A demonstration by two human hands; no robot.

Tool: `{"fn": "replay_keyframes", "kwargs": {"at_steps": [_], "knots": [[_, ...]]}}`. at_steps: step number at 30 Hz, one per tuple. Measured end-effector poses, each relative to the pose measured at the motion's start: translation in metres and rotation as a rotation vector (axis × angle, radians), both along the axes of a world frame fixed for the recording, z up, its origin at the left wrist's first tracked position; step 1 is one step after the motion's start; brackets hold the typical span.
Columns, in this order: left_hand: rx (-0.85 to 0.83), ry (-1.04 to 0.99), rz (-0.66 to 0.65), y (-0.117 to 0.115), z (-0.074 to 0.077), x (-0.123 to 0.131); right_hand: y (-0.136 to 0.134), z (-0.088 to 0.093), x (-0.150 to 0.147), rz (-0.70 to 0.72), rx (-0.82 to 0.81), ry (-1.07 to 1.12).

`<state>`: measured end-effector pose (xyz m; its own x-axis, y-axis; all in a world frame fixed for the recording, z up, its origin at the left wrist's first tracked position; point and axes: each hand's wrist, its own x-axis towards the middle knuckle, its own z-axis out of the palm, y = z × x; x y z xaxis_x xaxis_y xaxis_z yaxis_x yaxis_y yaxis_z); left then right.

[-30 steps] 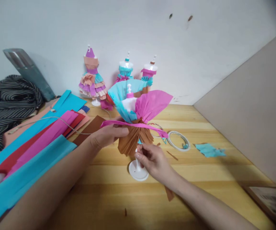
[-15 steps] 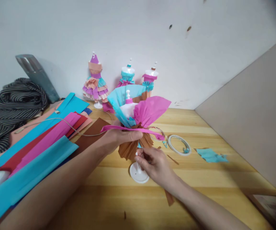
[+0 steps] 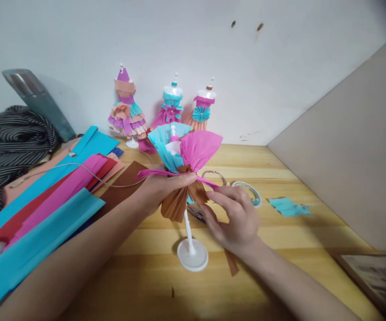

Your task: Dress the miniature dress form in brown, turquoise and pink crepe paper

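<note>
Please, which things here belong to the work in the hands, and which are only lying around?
Belong: paper dress, white stand, pink strip; probably also coloured paper and tape roll.

Probably only lying around: striped cloth, bottle, cord.

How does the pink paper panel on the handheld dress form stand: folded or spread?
Spread: the pink paper panel fans wide at its top and narrows to a gather by the left hand.
</note>
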<state>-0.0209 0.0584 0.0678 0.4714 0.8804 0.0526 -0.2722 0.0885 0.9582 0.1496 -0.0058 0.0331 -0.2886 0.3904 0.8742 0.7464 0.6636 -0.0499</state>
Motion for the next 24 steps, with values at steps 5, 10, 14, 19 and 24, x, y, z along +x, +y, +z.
{"fn": "replay_keyframes", "kwargs": {"at_steps": [5,10,14,19,24], "knots": [[0.047,0.057,0.004,-0.0039,-0.0024,0.0027,-0.0009,0.0048,-0.0056,0.099,-0.074,0.069],[0.042,0.070,0.034,-0.0067,-0.0021,0.0038,-0.0051,0.0052,-0.0077,0.153,-0.151,0.189],[-0.014,0.070,0.005,-0.0087,-0.0024,0.0058,-0.0027,0.0013,-0.0089,0.022,-0.067,0.037],[0.061,0.204,0.067,-0.0081,-0.0018,0.0052,-0.0017,0.0029,-0.0060,-0.020,0.007,-0.026],[0.082,0.224,0.070,-0.0107,0.0006,0.0041,-0.0057,0.0083,-0.0072,0.053,-0.120,0.099]]}}
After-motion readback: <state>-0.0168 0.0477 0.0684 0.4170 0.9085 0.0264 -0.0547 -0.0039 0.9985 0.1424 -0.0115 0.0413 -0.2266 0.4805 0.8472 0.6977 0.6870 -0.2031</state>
